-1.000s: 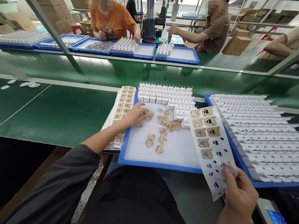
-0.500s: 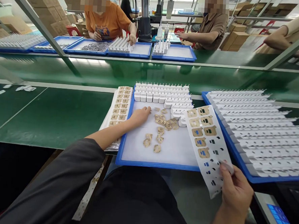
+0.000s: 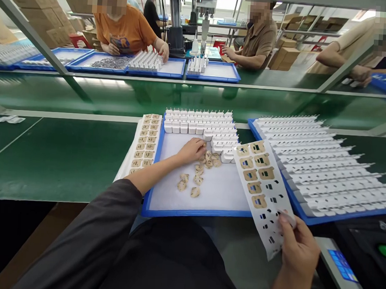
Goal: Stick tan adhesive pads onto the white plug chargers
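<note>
Okay, left hand [image 3: 192,149] is nearer the loose tan pieces [image 3: 208,160], which lie by its curled fingertips, bodyward and rightward; can't tell if one's pinched. Right hand [image 3: 299,247] grips sheet [image 3: 268,201] low, thumb against fingers, long axis slanting away leftward.

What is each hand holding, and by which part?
The right hand grips the sticker sheet by its lower right edge. Whether the left hand holds anything cannot be told.
</note>
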### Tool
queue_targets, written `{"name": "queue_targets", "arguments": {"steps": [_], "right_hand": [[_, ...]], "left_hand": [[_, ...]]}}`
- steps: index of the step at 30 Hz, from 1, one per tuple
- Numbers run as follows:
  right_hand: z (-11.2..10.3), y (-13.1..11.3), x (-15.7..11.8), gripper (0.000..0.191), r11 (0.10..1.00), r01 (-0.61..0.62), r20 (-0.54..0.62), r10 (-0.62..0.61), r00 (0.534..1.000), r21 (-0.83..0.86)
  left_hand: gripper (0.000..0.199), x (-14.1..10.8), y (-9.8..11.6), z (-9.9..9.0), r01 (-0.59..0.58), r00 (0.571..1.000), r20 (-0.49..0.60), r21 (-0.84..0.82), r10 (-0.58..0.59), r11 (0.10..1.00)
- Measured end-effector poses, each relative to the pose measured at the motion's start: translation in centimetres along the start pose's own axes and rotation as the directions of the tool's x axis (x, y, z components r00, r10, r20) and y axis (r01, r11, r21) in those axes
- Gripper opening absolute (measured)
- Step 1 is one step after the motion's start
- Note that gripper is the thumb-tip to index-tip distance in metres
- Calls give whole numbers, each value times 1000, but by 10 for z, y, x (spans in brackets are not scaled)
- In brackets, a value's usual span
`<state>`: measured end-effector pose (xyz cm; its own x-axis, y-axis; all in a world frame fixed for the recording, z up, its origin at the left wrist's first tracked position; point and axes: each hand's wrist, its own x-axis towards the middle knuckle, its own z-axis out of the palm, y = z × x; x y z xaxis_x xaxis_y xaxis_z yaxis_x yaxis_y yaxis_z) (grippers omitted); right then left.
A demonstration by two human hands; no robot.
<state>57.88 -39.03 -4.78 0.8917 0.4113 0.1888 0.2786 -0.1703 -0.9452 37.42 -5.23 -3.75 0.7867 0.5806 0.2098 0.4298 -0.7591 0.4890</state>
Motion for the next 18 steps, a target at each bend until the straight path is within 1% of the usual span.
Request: {"name": "queue_targets", "arguments": {"steps": [4,6,8,10,12,14,15,18], "right_hand": [[0,3,1,41,1000,-15,-5,16,1000,6],[1,3,1,39,1000,-19,-3,19,1000,14],[2,2,2,38,1000,-21,-2,21,1000,17],[3,1,2,38,1000,-17,1,17,1000,16],[2,1,1,39,1000,-3,-2,3,1000,6],[2,1,1,39,1000,10,-7,-10,1000,-13],[1,1,1,39,1000,9,-7,-9,1000,-23],[0,-1,0,38,1000,-7,-8,7,1000,-29]], "left_hand": [[26,-18,18,-1,-146,986,68,-53,150,988],[35,-23,27,4,-232,967,93,-52,236,971],[47,-24,34,12,-288,952,110,-7,287,958],[49,-21,37,18,-300,948,130,56,291,952],[39,-16,38,23,-289,949,159,89,273,953],[28,-12,39,26,-261,954,176,89,243,961],[26,-9,39,27,-243,958,175,83,226,966],[19,-5,44,25,-189,973,144,54,179,981]]}}
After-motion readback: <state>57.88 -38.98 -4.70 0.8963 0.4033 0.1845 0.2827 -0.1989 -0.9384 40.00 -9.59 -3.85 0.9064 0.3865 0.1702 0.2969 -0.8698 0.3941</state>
